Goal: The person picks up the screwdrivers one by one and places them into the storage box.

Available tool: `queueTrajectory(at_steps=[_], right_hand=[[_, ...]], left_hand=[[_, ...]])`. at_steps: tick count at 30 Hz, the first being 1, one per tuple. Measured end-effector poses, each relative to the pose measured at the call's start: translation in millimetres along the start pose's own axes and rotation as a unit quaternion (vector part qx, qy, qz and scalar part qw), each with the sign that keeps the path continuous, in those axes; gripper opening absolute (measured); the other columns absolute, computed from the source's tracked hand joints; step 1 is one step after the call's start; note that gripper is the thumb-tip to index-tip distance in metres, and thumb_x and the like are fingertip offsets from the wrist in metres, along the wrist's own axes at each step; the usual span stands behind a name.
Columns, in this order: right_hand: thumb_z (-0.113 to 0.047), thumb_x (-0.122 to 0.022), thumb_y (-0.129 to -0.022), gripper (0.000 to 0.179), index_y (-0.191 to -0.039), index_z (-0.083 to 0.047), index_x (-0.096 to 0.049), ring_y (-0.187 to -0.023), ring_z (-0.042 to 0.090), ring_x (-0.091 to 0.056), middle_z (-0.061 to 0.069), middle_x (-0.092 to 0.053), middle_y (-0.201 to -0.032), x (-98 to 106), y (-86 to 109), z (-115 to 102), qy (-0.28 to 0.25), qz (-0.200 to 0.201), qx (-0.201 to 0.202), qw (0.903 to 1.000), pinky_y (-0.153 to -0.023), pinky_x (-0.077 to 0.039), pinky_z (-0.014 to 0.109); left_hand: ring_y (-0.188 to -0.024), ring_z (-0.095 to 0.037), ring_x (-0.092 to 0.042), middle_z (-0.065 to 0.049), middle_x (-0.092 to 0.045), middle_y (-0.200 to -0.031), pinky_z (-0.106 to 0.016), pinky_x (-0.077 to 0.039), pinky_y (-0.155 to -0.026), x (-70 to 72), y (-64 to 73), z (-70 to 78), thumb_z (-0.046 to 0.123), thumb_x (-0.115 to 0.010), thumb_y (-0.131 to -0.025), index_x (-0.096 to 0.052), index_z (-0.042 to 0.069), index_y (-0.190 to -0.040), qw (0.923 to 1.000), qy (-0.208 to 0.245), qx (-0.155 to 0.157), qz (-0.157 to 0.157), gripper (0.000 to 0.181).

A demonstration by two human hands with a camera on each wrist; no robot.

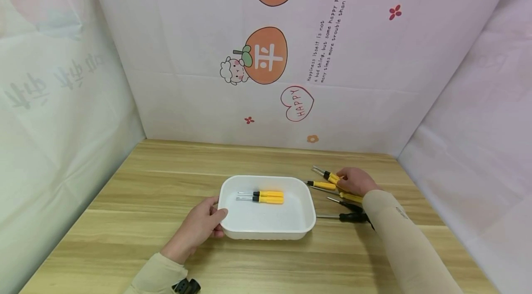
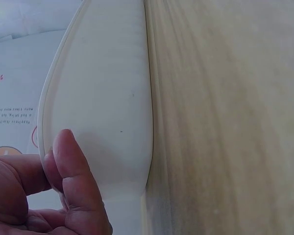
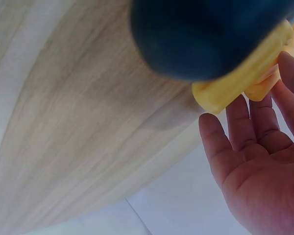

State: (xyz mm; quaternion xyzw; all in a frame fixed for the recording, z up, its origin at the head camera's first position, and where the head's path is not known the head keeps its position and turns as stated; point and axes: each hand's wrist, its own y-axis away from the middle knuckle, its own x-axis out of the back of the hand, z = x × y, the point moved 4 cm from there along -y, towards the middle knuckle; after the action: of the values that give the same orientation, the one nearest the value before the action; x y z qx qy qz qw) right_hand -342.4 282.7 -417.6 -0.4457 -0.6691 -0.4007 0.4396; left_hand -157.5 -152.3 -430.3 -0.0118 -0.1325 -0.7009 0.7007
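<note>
My left hand [image 1: 201, 222] grips the left end of a white plastic tray [image 1: 266, 235], thumb over the rim and fingers outside; the left wrist view shows its long side wall [image 2: 103, 93]. Inside lie two yellow-handled screwdrivers [image 1: 269, 200] side by side, tips to the left. At the right, my right hand [image 1: 355, 181] pinches a yellow-handled screwdriver [image 1: 333, 178] by its handle, with another close against it. The right wrist view has my thumb and fingers at a yellow handle [image 3: 262, 90]; whether they hold one or two screwdrivers is unclear.
Beside the right hand lie another yellow-handled screwdriver [image 1: 323, 185], a longer one [image 1: 351, 197], and black-handled screwdrivers [image 1: 353, 217], partly under the forearm. A big dark handle [image 3: 201, 39] blocks part of the right wrist view. White printed sheets [image 1: 187, 77] enclose the wooden table [image 1: 145, 192].
</note>
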Motion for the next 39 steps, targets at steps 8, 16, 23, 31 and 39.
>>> queueTrajectory(at_steps=[8,16,23,31,39], right_hand=[[-0.017,-0.063,-0.096,0.049,-0.139,0.007,-0.061,-0.111,0.041,-0.065,0.029,-0.065,-0.131,-1.0,-0.8,-0.7,0.003,-0.007,-0.004,1.0,-0.097,-0.055,0.059],[-0.02,-0.069,-0.092,0.049,-0.134,0.004,-0.065,-0.105,0.036,-0.067,0.026,-0.069,-0.125,-1.3,-0.9,0.2,-0.002,-0.006,-0.022,0.9997,-0.094,-0.057,0.056],[-0.021,-0.072,-0.09,0.048,-0.13,0.004,-0.065,-0.104,0.035,-0.067,0.025,-0.069,-0.122,-2.3,-2.2,0.9,-0.013,-0.007,-0.022,0.9996,-0.093,-0.057,0.055],[-0.021,-0.075,-0.089,0.044,-0.125,0.002,-0.066,-0.101,0.033,-0.068,0.024,-0.07,-0.119,-2.1,-1.1,2.0,-0.029,-0.005,-0.025,0.9993,-0.089,-0.058,0.053],[-0.022,-0.075,-0.089,0.049,-0.13,0.004,-0.066,-0.104,0.036,-0.068,0.025,-0.071,-0.12,-2.1,0.2,1.7,-0.021,-0.001,-0.018,0.9996,-0.091,-0.058,0.054]], left_hand=[[-0.073,-0.021,-0.061,-0.016,-0.059,-0.096,-0.029,-0.061,-0.06,-1.0,-0.3,-0.2,0.011,-0.061,-0.103,-0.049,-0.003,-0.149,1.0,0.004,0.0,-0.003,0.05],[-0.072,-0.02,-0.061,-0.016,-0.058,-0.093,-0.029,-0.06,-0.059,-1.9,0.4,0.3,0.01,-0.06,-0.103,-0.049,-0.004,-0.149,1.0,0.006,0.002,0.0,0.05],[-0.072,-0.02,-0.061,-0.016,-0.058,-0.094,-0.028,-0.06,-0.059,-1.6,0.5,0.2,0.01,-0.06,-0.103,-0.05,-0.003,-0.148,1.0,0.006,0.001,0.002,0.048],[-0.072,-0.02,-0.061,-0.016,-0.058,-0.093,-0.029,-0.06,-0.059,-1.6,0.6,0.0,0.011,-0.061,-0.103,-0.05,-0.003,-0.148,1.0,0.002,0.001,0.002,0.049],[-0.073,-0.02,-0.061,-0.016,-0.059,-0.095,-0.029,-0.061,-0.06,-1.8,0.4,-1.2,0.011,-0.061,-0.103,-0.049,-0.004,-0.149,1.0,0.004,-0.002,0.001,0.049]])
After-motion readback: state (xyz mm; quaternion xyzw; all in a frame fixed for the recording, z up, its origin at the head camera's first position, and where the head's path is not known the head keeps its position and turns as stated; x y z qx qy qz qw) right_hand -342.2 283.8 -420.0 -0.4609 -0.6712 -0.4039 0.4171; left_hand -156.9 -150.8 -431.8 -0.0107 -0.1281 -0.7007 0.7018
